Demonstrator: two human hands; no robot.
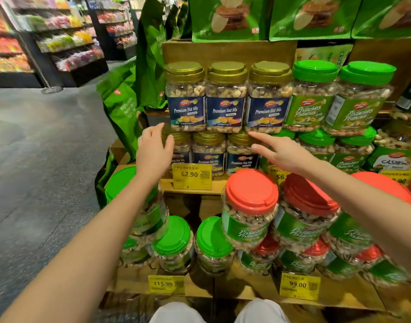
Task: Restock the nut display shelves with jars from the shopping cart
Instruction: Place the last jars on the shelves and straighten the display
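Both of your hands are bare of any jar right now: your left hand (154, 151) is spread with straight fingers in front of the left end of the lower row of Premium Nut Mix jars (209, 152), and your right hand (282, 153) is flat and relaxed, its index finger reaching to the base of the right-hand jar in the upper row of Premium Nut Mix jars (225, 99). Whether either hand actually touches a jar is hard to say. That upper row stands three across, labels forward, stacked on the gold lids below, so this section looks filled and faced, and you seem to be squaring it up rather than placing stock. Beside it the green-lidded pistachio jars (312, 96) are also stacked two high. Lower down, the red-lidded pistachio jars (251, 210) and the green-lidded jars (174, 241) lean and crowd unevenly, with a dark gap (195, 206) behind them under the wooden shelf (192, 190), which is probably where work remains. The shopping cart is not in view, so how many jars are left to bring cannot be judged. Your left forearm covers much of a big green-lidded jar, the leftmost lower nut mix jar sits partly behind your hand, and the jars at the far right are cut off and blurred.
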